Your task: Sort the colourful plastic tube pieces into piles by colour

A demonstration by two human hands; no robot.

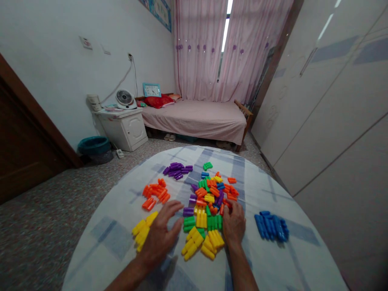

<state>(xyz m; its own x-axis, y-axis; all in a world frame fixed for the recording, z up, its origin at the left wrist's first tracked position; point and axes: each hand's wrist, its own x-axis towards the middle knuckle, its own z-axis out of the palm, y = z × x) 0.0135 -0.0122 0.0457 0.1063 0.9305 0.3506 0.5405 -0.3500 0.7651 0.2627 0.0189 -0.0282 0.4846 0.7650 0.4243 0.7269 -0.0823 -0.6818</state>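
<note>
A mixed heap of small plastic bullet-shaped toy pieces [209,196] in orange, green, yellow, purple and blue lies on the table in front of me. My left hand [162,228] is open, thumb and fingers apart, between the heap and a yellow group [142,230] that it partly covers. At the heap's right edge is my right hand [235,222], its fingers curled in beside orange and green pieces; the fingertips are partly hidden among them. Close to me lie several joined yellow pieces [192,243].
Sorted groups surround the heap: orange pieces [156,193] at left, purple pieces [176,170] at back left, blue pieces [272,227] at right. A checked cloth covers the round table [121,262]. Beyond stand a bed [197,117], a cabinet [124,129] with a fan, and a wardrobe [327,121].
</note>
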